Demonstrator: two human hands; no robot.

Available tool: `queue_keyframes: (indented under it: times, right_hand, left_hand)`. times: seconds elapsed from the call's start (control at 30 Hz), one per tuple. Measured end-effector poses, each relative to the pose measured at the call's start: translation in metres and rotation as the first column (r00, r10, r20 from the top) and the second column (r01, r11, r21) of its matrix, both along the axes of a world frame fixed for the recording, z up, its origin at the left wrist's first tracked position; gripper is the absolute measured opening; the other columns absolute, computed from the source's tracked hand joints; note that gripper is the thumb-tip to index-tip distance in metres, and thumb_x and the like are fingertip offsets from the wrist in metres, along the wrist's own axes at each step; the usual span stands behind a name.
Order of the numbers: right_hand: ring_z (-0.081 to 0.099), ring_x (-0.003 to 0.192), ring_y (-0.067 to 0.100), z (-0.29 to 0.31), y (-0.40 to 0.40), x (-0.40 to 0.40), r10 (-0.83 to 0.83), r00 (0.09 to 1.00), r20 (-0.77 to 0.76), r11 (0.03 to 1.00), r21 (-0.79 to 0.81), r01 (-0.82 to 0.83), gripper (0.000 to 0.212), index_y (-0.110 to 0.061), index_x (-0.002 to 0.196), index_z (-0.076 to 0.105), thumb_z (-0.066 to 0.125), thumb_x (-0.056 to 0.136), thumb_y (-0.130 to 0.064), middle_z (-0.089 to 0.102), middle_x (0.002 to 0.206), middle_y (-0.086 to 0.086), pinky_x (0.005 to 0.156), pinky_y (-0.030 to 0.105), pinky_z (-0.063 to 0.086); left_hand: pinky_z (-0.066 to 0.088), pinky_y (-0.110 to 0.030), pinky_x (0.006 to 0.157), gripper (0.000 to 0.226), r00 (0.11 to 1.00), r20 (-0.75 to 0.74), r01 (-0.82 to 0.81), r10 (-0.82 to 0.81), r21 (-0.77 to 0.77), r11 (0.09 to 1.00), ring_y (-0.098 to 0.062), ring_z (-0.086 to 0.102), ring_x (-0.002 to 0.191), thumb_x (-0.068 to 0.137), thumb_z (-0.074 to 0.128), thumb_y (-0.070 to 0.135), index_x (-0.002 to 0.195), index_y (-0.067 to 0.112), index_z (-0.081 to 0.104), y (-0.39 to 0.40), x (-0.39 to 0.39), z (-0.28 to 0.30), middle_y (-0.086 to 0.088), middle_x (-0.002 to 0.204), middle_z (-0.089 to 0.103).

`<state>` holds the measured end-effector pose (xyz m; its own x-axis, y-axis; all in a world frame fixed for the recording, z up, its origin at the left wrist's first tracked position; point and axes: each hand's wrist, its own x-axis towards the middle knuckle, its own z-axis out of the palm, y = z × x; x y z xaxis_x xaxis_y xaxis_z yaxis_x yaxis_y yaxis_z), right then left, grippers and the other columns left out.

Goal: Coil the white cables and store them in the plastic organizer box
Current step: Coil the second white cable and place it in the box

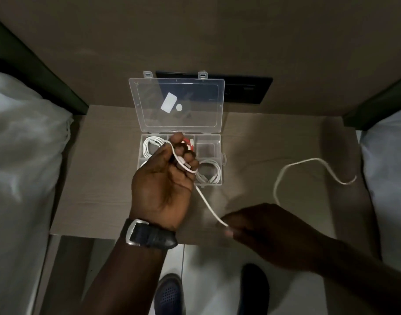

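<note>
Left hand (pixel 163 185) grip clenched on cable (pixel 208 205) end, above box (pixel 218 160). Right hand (pixel 263 226) grip pinches same cable lower down, blurred. Cable slack loops on bench (pixel 99 178) right of box. Box open, coiled cables in compartments.

No text, brand, number or sign can be read anywhere. The clear lid (pixel 176 103) of the organizer box (pixel 180 159) carries a white rectangular sticker (pixel 169 105) and a small round one (pixel 179 107), both blank at this sharpness. Faint markings on the dark wall panel (pixel 245 90) are illegible.
</note>
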<state>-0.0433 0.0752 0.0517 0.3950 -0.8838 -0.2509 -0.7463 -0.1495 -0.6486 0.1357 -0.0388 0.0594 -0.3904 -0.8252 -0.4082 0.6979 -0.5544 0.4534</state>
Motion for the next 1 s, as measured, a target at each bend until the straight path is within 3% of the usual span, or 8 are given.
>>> queue_keyframes:
  times: [0.13, 0.2, 0.3, 0.43, 0.57, 0.73, 0.87, 1.0]
  right_hand:
    - [0.066, 0.082, 0.003, 0.045, -0.015, -0.014, 0.031, 0.999, 0.032, 0.986, -0.164, -0.025, 0.019, -0.034, 0.110, 0.060, 0.046, 0.098, -0.039, 0.069, 0.095, -0.015, 0.068, 0.032, 0.056]
    - [0.059, 0.075, -0.007, 0.061, -0.039, -0.026, -0.033, 0.998, 0.058, 0.953, -0.298, 0.049, 0.019, -0.031, 0.103, 0.064, 0.047, 0.096, -0.035, 0.065, 0.093, -0.020, 0.064, 0.020, 0.052]
    - [0.065, 0.078, 0.001, 0.062, -0.072, -0.040, -0.166, 0.975, 0.149, 0.907, -0.365, 0.210, 0.023, -0.024, 0.095, 0.072, 0.057, 0.090, -0.040, 0.071, 0.091, -0.011, 0.064, 0.034, 0.055]
    - [0.069, 0.082, 0.014, 0.028, -0.088, -0.036, -0.369, 0.886, 0.280, 0.860, -0.260, 0.440, 0.014, -0.025, 0.095, 0.077, 0.068, 0.089, -0.034, 0.074, 0.092, -0.008, 0.074, 0.045, 0.055]
    - [0.063, 0.069, -0.005, -0.002, -0.062, -0.013, -0.418, 0.874, 0.249, 0.885, -0.105, 0.453, 0.026, -0.038, 0.110, 0.066, 0.053, 0.091, -0.050, 0.064, 0.073, -0.035, 0.066, 0.018, 0.048]
    - [0.062, 0.079, 0.003, 0.001, -0.001, 0.007, -0.093, 0.992, 0.083, 0.995, -0.019, 0.095, 0.028, -0.031, 0.105, 0.060, 0.039, 0.100, -0.049, 0.067, 0.087, -0.011, 0.071, 0.029, 0.049]
    - [0.064, 0.080, 0.000, 0.041, -0.004, -0.011, -0.043, 0.994, 0.100, 0.992, -0.113, 0.054, 0.019, -0.036, 0.106, 0.058, 0.043, 0.098, -0.045, 0.067, 0.091, -0.014, 0.067, 0.024, 0.051]
    - [0.065, 0.081, 0.001, 0.062, -0.046, -0.042, -0.147, 0.983, 0.110, 0.923, -0.342, 0.176, 0.016, -0.035, 0.101, 0.066, 0.053, 0.093, -0.040, 0.069, 0.093, -0.016, 0.067, 0.030, 0.056]
  left_hand:
    - [0.051, -0.027, 0.073, 0.021, 0.830, 0.554, 0.231, -0.065, -0.235, 0.944, -0.019, 0.061, 0.069, 0.093, 0.044, 0.003, 0.085, 0.002, 0.063, 0.013, -0.014, -0.004, -0.011, 0.073, 0.063]
    - [0.046, -0.030, 0.067, 0.026, 0.735, 0.657, 0.422, -0.168, -0.249, 0.872, -0.025, 0.057, 0.063, 0.090, 0.043, 0.007, 0.076, 0.000, 0.063, 0.027, -0.024, -0.002, -0.019, 0.068, 0.058]
    - [0.034, -0.031, 0.054, 0.025, 0.771, 0.542, 0.498, -0.334, -0.186, 0.847, -0.020, 0.041, 0.050, 0.078, 0.040, 0.015, 0.063, 0.008, 0.058, 0.039, -0.033, 0.007, -0.010, 0.057, 0.044]
    - [0.027, -0.027, 0.051, 0.025, 0.905, 0.123, 0.417, -0.408, -0.050, 0.908, -0.013, 0.033, 0.050, 0.080, 0.038, 0.020, 0.074, 0.007, 0.059, 0.036, -0.035, 0.025, -0.001, 0.060, 0.041]
    - [0.040, -0.023, 0.057, 0.019, 0.981, -0.036, 0.191, -0.191, 0.006, 0.981, -0.013, 0.048, 0.062, 0.091, 0.036, 0.014, 0.092, 0.008, 0.054, 0.021, -0.028, 0.029, -0.002, 0.075, 0.049]
    - [0.053, -0.032, 0.085, 0.018, 0.979, 0.204, 0.018, 0.020, -0.181, 0.983, -0.024, 0.062, 0.083, 0.093, 0.040, 0.004, 0.094, 0.003, 0.058, 0.005, -0.016, 0.021, -0.010, 0.084, 0.059]
    - [0.049, -0.029, 0.073, 0.019, 0.773, 0.626, 0.371, -0.102, -0.315, 0.874, -0.019, 0.059, 0.073, 0.094, 0.041, -0.005, 0.093, -0.002, 0.059, 0.019, -0.024, 0.013, -0.013, 0.076, 0.060]
    - [0.040, -0.030, 0.059, 0.024, 0.720, 0.633, 0.540, -0.286, -0.252, 0.803, -0.020, 0.050, 0.055, 0.088, 0.043, 0.007, 0.075, 0.003, 0.064, 0.048, -0.030, 0.013, -0.018, 0.065, 0.053]
